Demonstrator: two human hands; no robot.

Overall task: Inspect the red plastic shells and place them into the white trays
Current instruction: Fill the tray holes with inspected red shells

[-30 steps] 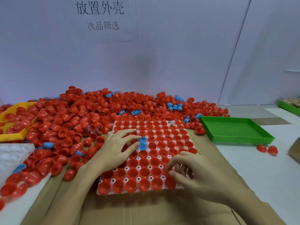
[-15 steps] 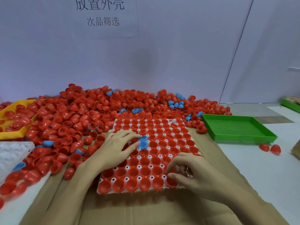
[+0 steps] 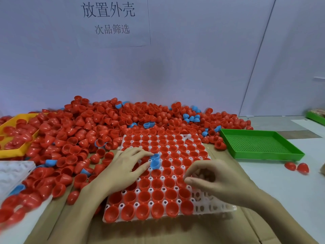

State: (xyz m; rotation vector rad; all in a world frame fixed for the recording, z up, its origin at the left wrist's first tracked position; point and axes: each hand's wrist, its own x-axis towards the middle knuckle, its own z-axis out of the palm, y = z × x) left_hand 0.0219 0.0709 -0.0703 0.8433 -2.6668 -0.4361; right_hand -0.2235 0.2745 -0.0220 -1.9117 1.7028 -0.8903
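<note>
At the nine o'clock edge of the scene a yellow bin (image 3: pixel 16 147) holds a share of the red shells (image 3: pixel 91 124), whose loose heap spreads from there across the far side of the bench, with a few blue shells (image 3: pixel 190 118) mixed in. Just below the bin, at about eight o'clock, the corner of a spare white tray (image 3: pixel 12 170) shows.

The left hand (image 3: pixel 123 166) lies flat on the filled white tray (image 3: pixel 218 207) at the centre, its fingers straight and spread, holding nothing; the fingertips reach toward two blue shells in the tray (image 3: pixel 155 162) that sit among the red ones. The tray rests on cardboard (image 3: pixel 158 233), and nearly every pocket carries a red shell, open side up. Empty pockets show only at its five o'clock corner.

The right hand (image 3: pixel 214 180) hovers over that part of the tray with fingers curled and thumb drawn toward them; whether a shell is pinched there cannot be told.

At three o'clock stands an empty green mesh tray (image 3: pixel 260 144), with two stray red shells (image 3: pixel 296 167) just beside its near corner.

The step in hand looks like the final filling and checking of this tray. The next move likely calls for seating shells in the last empty pockets and lifting the two blue ones out, without nudging the neighbours out of their seats.
</note>
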